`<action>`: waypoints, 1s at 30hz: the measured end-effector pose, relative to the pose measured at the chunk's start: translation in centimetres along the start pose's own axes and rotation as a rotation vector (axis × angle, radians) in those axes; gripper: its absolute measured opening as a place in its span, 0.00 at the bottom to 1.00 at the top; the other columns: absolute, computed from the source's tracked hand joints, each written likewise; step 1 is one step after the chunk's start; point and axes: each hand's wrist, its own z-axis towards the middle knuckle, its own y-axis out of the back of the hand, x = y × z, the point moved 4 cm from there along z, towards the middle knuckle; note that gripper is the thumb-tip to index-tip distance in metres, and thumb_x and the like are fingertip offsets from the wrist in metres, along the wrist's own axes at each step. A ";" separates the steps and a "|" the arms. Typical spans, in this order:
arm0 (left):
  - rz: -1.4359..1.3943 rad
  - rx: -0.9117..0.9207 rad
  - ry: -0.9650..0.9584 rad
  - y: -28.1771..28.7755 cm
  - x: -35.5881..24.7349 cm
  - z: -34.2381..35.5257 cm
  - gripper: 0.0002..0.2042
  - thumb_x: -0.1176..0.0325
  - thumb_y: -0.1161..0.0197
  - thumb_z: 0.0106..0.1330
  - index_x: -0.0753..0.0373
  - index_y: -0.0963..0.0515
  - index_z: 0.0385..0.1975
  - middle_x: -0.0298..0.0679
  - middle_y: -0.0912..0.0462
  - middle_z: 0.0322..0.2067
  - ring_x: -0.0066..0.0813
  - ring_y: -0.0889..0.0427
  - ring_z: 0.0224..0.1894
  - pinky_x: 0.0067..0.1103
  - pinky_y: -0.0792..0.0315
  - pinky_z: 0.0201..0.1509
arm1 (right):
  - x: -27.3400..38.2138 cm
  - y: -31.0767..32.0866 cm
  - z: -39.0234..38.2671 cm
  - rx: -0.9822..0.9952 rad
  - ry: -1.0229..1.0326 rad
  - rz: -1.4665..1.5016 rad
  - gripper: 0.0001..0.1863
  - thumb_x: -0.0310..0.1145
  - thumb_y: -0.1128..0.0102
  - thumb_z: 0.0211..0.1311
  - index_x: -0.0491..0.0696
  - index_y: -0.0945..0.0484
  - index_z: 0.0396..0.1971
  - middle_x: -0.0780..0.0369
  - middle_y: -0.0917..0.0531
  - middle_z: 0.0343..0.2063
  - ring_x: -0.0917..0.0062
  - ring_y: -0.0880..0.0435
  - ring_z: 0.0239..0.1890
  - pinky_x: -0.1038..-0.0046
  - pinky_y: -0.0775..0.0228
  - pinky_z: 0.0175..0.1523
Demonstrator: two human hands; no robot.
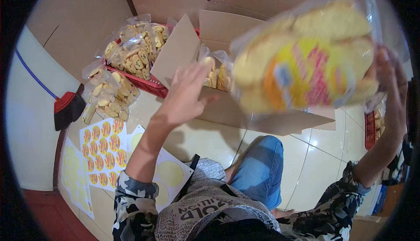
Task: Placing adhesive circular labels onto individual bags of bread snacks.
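Head view: bag [302, 59] extends left from right grip [392, 75], seemingly pinched.

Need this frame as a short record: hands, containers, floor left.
left_hand: left hand open, nothing visibly held, nearest the carton
right_hand: right hand gripping the labelled bag at its right end
labelled_bag: clear, pale yellow pieces inside, yellow-orange label, slightly blurred
carton: flaps open, smaller bags inside
left_red_basket: red basket heaped with filled bags
floor_left: more bags, round-sticker sheet, broom
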 end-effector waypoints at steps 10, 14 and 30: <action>0.182 -0.035 -0.049 -2.1 -0.8 -4.4 0.07 0.70 0.36 0.52 0.57 0.22 0.32 0.30 0.22 0.32 0.29 0.24 0.41 0.36 0.40 0.56 | 0.9 -15.3 2.7 0.259 0.263 0.170 0.12 0.30 0.46 0.65 0.40 0.21 0.44 0.59 0.16 0.33 0.82 0.19 0.33 0.77 0.25 0.36; 0.197 -0.092 -0.071 -1.8 0.1 -4.4 0.09 0.68 0.35 0.52 0.56 0.23 0.33 0.29 0.23 0.33 0.29 0.26 0.44 0.36 0.40 0.57 | 1.4 -23.7 1.7 0.410 0.373 -0.267 0.11 0.34 0.41 0.59 0.45 0.18 0.38 0.50 0.20 0.19 0.67 0.18 0.22 0.70 0.28 0.29; -0.001 -1.063 0.935 4.9 8.6 -30.3 0.14 0.74 0.44 0.64 0.65 0.30 0.49 0.43 0.26 0.51 0.35 0.28 0.54 0.29 0.35 0.56 | 4.6 -30.6 -0.2 0.793 0.405 -0.157 0.20 0.29 0.42 0.61 0.46 0.26 0.55 0.51 0.16 0.38 0.69 0.16 0.41 0.69 0.25 0.46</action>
